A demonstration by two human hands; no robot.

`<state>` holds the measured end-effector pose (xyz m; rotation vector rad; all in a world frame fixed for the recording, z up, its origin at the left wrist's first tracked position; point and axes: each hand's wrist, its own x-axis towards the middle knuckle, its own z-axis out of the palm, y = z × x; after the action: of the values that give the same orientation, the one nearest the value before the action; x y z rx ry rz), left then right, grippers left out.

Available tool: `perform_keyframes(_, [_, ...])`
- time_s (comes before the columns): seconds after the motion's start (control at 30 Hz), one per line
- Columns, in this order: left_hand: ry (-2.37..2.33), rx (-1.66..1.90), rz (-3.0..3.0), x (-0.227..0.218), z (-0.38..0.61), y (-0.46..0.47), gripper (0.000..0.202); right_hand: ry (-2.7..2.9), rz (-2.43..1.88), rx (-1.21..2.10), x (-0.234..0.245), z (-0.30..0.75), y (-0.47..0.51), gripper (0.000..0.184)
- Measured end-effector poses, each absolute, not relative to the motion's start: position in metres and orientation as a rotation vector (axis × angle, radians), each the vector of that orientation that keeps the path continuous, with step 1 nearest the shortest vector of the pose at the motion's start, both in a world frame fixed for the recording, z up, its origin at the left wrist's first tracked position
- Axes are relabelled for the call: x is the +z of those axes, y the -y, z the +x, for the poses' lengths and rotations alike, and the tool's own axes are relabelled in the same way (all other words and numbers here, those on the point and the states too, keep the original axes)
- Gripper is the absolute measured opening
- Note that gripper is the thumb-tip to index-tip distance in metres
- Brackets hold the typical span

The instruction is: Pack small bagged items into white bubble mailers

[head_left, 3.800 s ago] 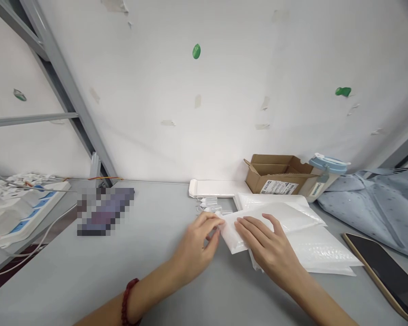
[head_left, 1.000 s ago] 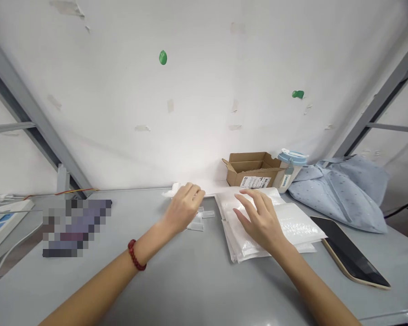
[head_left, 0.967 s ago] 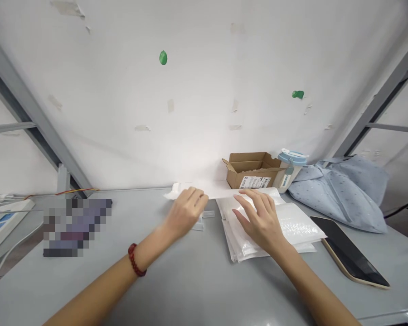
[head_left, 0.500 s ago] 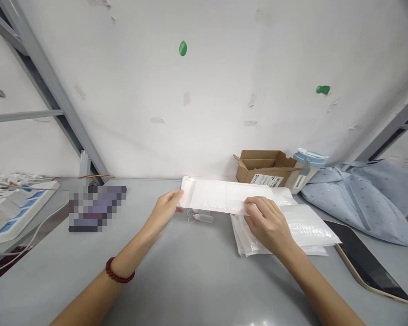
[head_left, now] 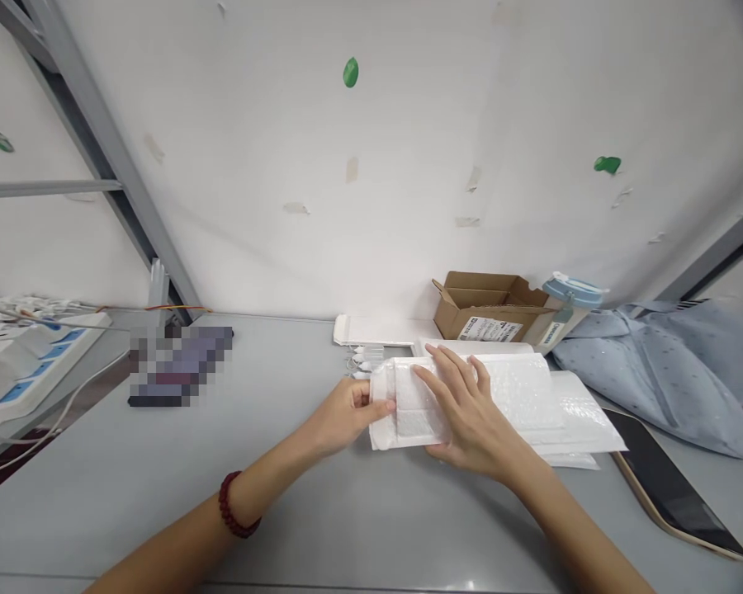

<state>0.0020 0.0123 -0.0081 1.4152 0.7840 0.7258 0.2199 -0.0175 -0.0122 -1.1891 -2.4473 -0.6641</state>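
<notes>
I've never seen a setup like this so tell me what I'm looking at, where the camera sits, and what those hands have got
There's no machine here, just a person's two bare hands. The picture comes from a single camera worn on that person's head, looking forward and down.

The left hand pinches one end of a white padded envelope, while the right hand holds it with fingers spread across its face.

On the gray table behind it are small clear tubes, a flat white packet, an open cardboard box and a blue-lidded cup. To the right are more white envelopes, pale blue fabric and a phone. A power strip is at far left, near a pixelated object I can't identify.
</notes>
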Motion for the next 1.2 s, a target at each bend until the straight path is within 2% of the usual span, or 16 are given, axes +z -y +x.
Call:
perform_keyframes(0.13, [-0.817, 0.713, 1.459, -0.015, 0.007, -0.008, 0.033, 2.409, -1.182, -0.624, -0.013, 0.222, 0.017, 0.080])
perform_keyframes(0.33, [-1.029, 0.721, 1.480, -0.013, 0.001, -0.018, 0.039, 2.234, -1.088, -0.803, -0.007, 0.227, 0.014, 0.048])
perform_keyframes(0.43, [-1.177, 0.821, 1.599, -0.015, -0.011, -0.031, 0.037, 2.174, -1.129, -0.845, -0.003, 0.235, 0.011, 0.040])
perform_keyframes(0.53, [-1.349, 0.864, 1.936, -0.022, -0.024, -0.045, 0.029, 2.146, -1.190, -0.818, -0.002, 0.245, 0.006, 0.037])
perform_keyframes(0.73, [-1.304, 0.574, 2.311, -0.036, -0.034, -0.051, 0.021, 2.189, -1.276, -0.651, -0.005, 0.251, 0.002, 0.035])
perform_keyframes(1.0, [-1.267, 0.451, 2.355, -0.037, -0.031, -0.048, 0.018, 2.222, -1.301, -0.622, -0.007, 0.247, 0.001, 0.034])
perform_keyframes(1.2, [-1.259, 0.598, 2.201, -0.017, -0.037, -0.047, 0.018, 2.235, -1.341, -0.612, -0.009, 0.247, 0.001, 0.037])
